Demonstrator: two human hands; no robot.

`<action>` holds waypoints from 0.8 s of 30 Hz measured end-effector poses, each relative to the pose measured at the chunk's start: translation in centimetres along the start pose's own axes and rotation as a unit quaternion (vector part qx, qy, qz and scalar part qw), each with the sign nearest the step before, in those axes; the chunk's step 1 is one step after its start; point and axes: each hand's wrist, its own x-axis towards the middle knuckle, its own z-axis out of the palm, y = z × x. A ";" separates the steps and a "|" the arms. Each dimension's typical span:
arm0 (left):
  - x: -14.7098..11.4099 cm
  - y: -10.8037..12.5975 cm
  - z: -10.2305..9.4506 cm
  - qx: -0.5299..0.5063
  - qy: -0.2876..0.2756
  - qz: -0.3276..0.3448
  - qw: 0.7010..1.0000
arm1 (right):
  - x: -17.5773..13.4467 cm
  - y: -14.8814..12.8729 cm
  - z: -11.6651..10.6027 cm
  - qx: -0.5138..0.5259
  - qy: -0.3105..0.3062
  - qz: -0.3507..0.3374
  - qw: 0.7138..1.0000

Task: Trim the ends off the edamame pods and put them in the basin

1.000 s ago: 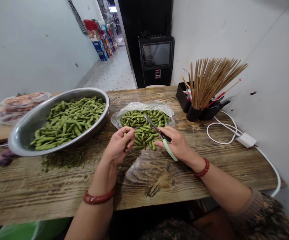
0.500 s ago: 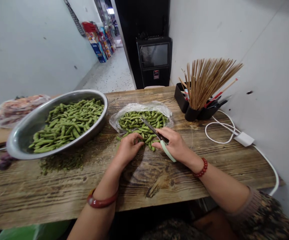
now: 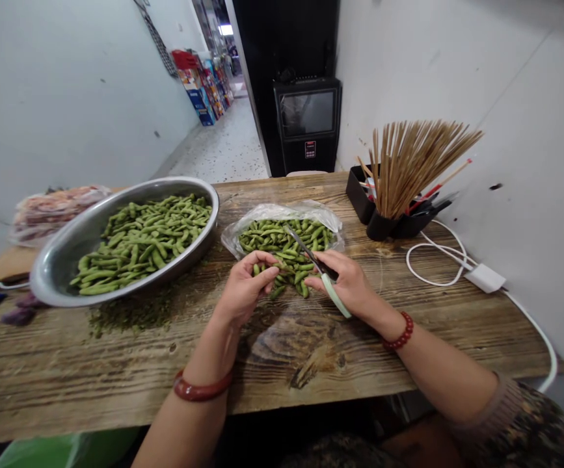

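My left hand (image 3: 246, 286) is closed in a pinch, with a green edamame pod (image 3: 259, 268) showing between thumb and fingers. In my right hand (image 3: 347, 283) are scissors (image 3: 336, 298) with pale green and dark handles. Their blades point forward and left, over the pods. Beyond both hands lies a clear plastic bag (image 3: 233, 239), its mouth spread wide around a heap of edamame pods (image 3: 267, 235). Loose pods (image 3: 301, 281) spill from it onto the wooden table (image 3: 272, 364) between my hands.
A large metal basin (image 3: 52, 286) of pods stands at left, with green trimmings (image 3: 130, 315) below it. Behind it sits a bag of pinkish food (image 3: 57, 211). At right are a black holder (image 3: 382, 224) with wooden skewers (image 3: 416, 162) and a white power adapter (image 3: 485, 277) with its cable.
My left hand has lifted slightly from the loose pods and turned, its pinch now showing a pod. The scissors stay in my right hand. The whole view has shifted a little.
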 end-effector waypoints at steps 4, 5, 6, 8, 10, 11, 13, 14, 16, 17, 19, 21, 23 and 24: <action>-0.1 0.1 0.0 -0.009 -0.004 0.016 1.000 | -0.1 0.1 0.1 0.000 0.001 0.001 1.000; -0.2 0.1 0.0 -0.008 -0.005 0.023 1.000 | -0.1 0.1 0.1 -0.001 0.001 0.001 1.000; -0.2 0.2 -0.1 -0.004 -0.009 0.029 1.000 | -0.1 0.2 0.1 -0.001 0.000 0.001 1.000; -0.3 0.3 0.0 0.026 -0.026 0.044 0.998 | 0.0 0.3 0.1 0.000 0.001 0.000 1.000; -0.3 0.3 0.2 0.097 -0.052 0.063 0.992 | 0.0 0.5 0.0 -0.001 0.006 -0.002 1.000; -0.3 0.2 0.3 0.139 -0.067 0.075 0.985 | 0.1 0.5 0.0 -0.002 0.009 -0.004 1.000; -0.3 0.0 0.7 0.208 -0.102 0.095 0.968 | 0.1 0.6 -0.1 -0.003 0.015 -0.007 1.000; -0.3 -0.1 0.8 0.227 -0.127 0.099 0.961 | 0.2 0.7 -0.1 -0.003 0.015 -0.007 1.000; -0.3 -0.2 1.0 0.241 -0.188 0.092 0.948 | 0.2 0.7 -0.1 -0.003 0.014 -0.005 1.000; -0.4 -0.2 1.0 0.246 -0.216 0.085 0.941 | 0.2 0.6 -0.1 -0.004 0.014 -0.003 1.000; -0.5 0.2 0.6 0.258 -0.235 0.080 0.934 | 0.2 0.6 -0.1 -0.006 0.012 0.000 1.000; -0.7 1.0 -0.4 0.277 -0.188 0.093 0.938 | 0.1 0.7 -0.1 -0.006 0.013 -0.001 1.000; -0.8 1.8 -1.7 0.296 -0.097 0.123 0.942 | 0.1 0.7 -0.1 -0.002 0.013 -0.005 1.000; -0.9 2.1 -2.4 0.311 -0.049 0.141 0.939 | 0.1 0.7 -0.1 0.001 0.013 -0.006 1.000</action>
